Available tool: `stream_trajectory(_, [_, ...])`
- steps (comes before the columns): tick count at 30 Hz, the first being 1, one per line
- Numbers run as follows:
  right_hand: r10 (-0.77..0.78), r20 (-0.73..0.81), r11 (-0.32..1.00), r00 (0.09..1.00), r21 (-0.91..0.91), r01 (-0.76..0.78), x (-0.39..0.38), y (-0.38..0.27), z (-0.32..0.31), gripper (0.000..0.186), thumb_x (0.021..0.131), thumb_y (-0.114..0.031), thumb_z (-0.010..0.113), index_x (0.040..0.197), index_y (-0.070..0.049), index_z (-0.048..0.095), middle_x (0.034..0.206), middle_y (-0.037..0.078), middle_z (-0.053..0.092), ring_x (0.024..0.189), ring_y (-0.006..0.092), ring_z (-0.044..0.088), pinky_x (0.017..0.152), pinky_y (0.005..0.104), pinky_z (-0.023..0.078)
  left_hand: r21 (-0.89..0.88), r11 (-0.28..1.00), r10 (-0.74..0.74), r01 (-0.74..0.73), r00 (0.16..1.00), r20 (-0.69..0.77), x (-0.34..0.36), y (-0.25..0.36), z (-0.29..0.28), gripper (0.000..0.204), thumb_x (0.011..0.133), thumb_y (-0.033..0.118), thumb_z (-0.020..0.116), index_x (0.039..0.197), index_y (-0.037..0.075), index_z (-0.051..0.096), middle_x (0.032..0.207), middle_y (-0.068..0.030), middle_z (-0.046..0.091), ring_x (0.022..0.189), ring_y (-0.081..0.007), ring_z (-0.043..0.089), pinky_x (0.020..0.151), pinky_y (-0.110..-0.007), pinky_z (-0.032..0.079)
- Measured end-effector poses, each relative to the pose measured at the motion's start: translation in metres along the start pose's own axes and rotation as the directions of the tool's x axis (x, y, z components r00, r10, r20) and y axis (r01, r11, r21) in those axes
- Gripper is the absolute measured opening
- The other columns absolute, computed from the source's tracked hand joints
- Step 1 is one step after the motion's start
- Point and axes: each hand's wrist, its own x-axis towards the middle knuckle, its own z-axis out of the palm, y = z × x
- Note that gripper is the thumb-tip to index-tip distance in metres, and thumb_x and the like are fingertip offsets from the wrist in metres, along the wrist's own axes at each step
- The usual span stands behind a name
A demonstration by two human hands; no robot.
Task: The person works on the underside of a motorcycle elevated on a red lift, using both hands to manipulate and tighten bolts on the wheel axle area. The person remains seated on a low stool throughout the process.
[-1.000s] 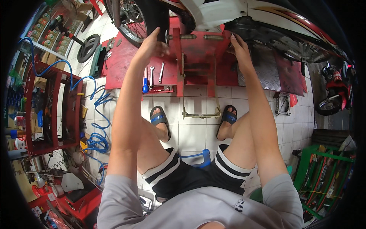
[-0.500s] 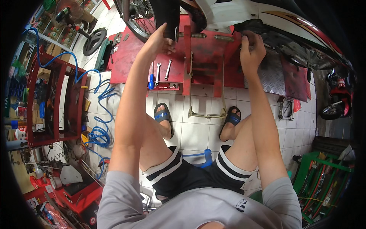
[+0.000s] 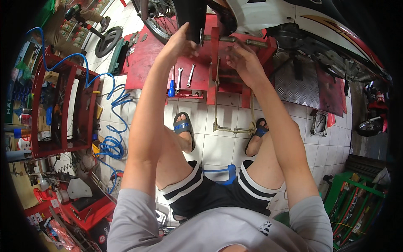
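My left hand (image 3: 181, 45) is beside the black front fender (image 3: 191, 17) and the round end of a threaded rod (image 3: 217, 38) on a red clamp frame (image 3: 214, 59), fingers apart; I cannot tell if it touches them. My right hand (image 3: 242, 63) reaches under the rod's middle with fingers apart and curved, nothing visible in them. The frame stands at the red lift platform (image 3: 147, 63) below the white motorbike (image 3: 273, 12). Two wrenches (image 3: 179, 80) and a blue-handled screwdriver (image 3: 171, 86) lie to the left, under my left forearm's line.
A red tool cart (image 3: 63, 143) and coiled blue hose (image 3: 112, 149) are at left, with another person's leg (image 3: 63, 38) and a fan (image 3: 73, 12) behind. A green rack (image 3: 354, 193) and red motorbike (image 3: 375, 109) are at right. A blue stool (image 3: 226, 176) is between my legs.
My right hand has moved leftward from the rod's right end to below its middle. My left hand has risen slightly. Another person's body has come further into view at upper left.
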Motion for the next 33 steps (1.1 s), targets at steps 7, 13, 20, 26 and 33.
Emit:
stream_trajectory(7, [0.034, 0.002, 0.996, 0.999, 0.085, -0.034, 0.01, 0.006, 0.001, 0.018, 0.092, -0.019, 0.058, 0.105, -0.009, 0.053, 0.091, 0.003, 0.059, 0.077, 0.0132, 0.059, 0.069, 0.0278, 0.048, -0.043, 0.996, 0.076, -0.078, 0.996, -0.043, -0.004, 0.002, 0.011, 0.059, 0.095, 0.057, 0.035, 0.112, 0.004, 0.056, 0.082, -0.0101, 0.065, 0.078, -0.0219, 0.064, 0.074, -0.035, 0.047])
stream_trajectory(13, [0.057, 0.003, 0.993, 0.998, 0.101, -0.057, 0.012, 0.009, 0.008, 0.016, 0.09, -0.019, 0.058, 0.102, -0.01, 0.054, 0.09, 0.003, 0.059, 0.077, 0.0123, 0.059, 0.068, 0.0276, 0.048, -0.038, 0.992, 0.118, -0.119, 0.993, -0.008, 0.013, -0.011, -0.006, 0.069, 0.094, 0.056, 0.036, 0.132, -0.001, 0.045, 0.09, -0.0164, 0.065, 0.078, -0.028, 0.065, 0.073, -0.039, 0.049])
stream_trajectory(20, [0.043, -0.011, 0.994, 0.999, 0.104, -0.042, 0.012, 0.007, 0.001, 0.015, 0.091, -0.02, 0.058, 0.1, -0.008, 0.058, 0.093, 0.006, 0.061, 0.081, 0.0168, 0.058, 0.074, 0.0301, 0.049, -0.058, 0.997, 0.056, -0.056, 0.998, 0.005, 0.001, -0.003, -0.003, 0.073, 0.094, 0.057, 0.037, 0.14, 0.001, 0.036, 0.096, -0.0186, 0.063, 0.082, -0.0306, 0.065, 0.074, -0.037, 0.049])
stream_trajectory(26, [0.052, -0.003, 0.993, 0.999, 0.106, -0.051, 0.011, 0.006, 0.006, 0.017, 0.091, -0.02, 0.059, 0.104, -0.011, 0.056, 0.088, 0.0, 0.059, 0.077, 0.0123, 0.058, 0.069, 0.0269, 0.048, -0.047, 0.995, 0.084, -0.084, 0.996, -0.005, -0.004, -0.002, -0.004, 0.068, 0.096, 0.055, 0.035, 0.132, -0.002, 0.043, 0.097, -0.0185, 0.064, 0.084, -0.0299, 0.065, 0.076, -0.036, 0.048])
stream_trajectory(33, [0.039, -0.005, 0.995, 0.999, 0.096, -0.038, 0.009, 0.005, 0.01, 0.018, 0.091, -0.02, 0.059, 0.105, -0.01, 0.056, 0.087, 0.0, 0.06, 0.075, 0.0116, 0.059, 0.067, 0.026, 0.049, -0.014, 0.979, 0.203, -0.204, 0.978, -0.051, 0.002, -0.006, -0.005, 0.065, 0.095, 0.054, 0.035, 0.121, -0.003, 0.05, 0.095, -0.0158, 0.065, 0.079, -0.0282, 0.065, 0.075, -0.037, 0.049])
